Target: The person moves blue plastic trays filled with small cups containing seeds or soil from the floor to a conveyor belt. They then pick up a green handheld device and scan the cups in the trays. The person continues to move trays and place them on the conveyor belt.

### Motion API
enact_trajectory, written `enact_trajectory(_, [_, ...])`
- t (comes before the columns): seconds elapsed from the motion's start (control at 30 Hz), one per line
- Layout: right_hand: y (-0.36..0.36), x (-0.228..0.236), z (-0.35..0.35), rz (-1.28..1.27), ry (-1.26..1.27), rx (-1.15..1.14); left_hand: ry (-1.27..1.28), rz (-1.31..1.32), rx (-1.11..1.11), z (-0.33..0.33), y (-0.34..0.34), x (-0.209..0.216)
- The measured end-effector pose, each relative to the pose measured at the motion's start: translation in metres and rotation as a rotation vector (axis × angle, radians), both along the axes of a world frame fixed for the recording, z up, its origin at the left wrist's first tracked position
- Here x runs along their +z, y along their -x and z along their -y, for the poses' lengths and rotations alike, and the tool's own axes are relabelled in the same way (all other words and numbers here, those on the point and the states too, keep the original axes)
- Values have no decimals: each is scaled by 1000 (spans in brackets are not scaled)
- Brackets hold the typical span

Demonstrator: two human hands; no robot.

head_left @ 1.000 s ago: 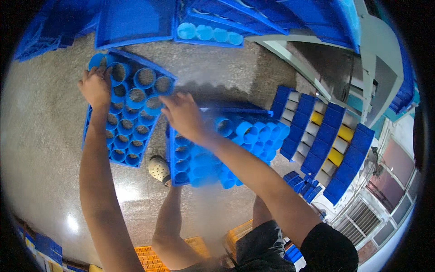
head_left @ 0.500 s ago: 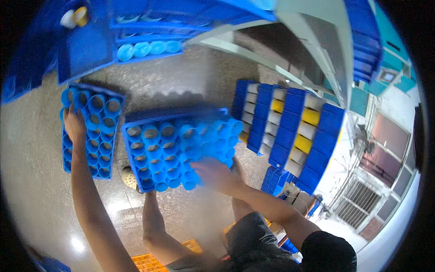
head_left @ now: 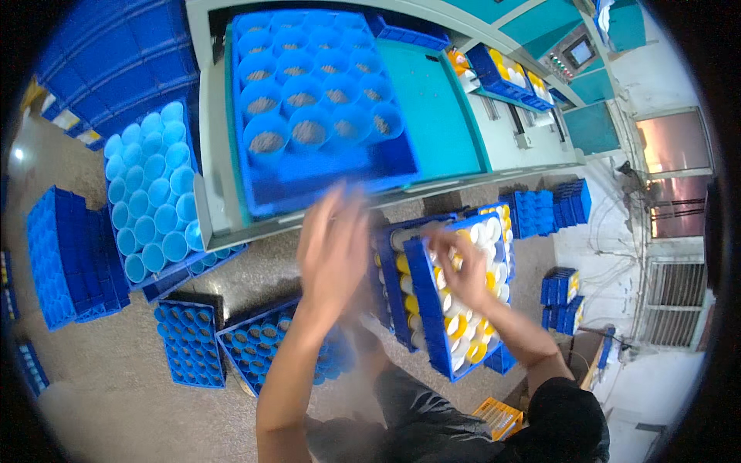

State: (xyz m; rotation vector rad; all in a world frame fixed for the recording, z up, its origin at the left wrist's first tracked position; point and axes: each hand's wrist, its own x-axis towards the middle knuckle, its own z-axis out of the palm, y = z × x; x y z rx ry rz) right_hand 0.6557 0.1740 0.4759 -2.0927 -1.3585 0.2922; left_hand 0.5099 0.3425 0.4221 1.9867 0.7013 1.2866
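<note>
A blue crate (head_left: 332, 174) rests on the green machine bed in front of me. In it, rows of light-blue cups (head_left: 310, 131) hold grey granular matter at the bottom; the crate's near strip has no cups. My left hand (head_left: 336, 247), smeared by motion, is just off the bed's front edge with its fingers stretched out and nothing visible in them. To the right, my right hand (head_left: 461, 266) hovers over a blue crate (head_left: 436, 328) of white and yellow round pieces (head_left: 463, 324). Its fingers are bent and apart, and I see nothing between them; contact with the crate cannot be made out.
Left of the machine stands a tilted crate of light-blue cups (head_left: 154, 193), beside stacked blue crates (head_left: 73, 262). Two cup crates lie low near my legs, one of them a narrow crate (head_left: 189, 343). A control panel (head_left: 575, 54) is at the far right.
My view has swung up from the floor crates to the machine bed. Both hands have left the floor crates; the left is now by the bed edge, the right over the white-and-yellow pieces.
</note>
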Motion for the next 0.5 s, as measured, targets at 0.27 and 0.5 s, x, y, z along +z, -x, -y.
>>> enact_trajectory(0.27, [-197, 10, -237, 655, -209, 422, 125, -730, 80, -84, -179, 26])
enact_trajectory(0.5, [-203, -1, -337, 631, 409, 840, -74, -748, 101, -97, -184, -6])
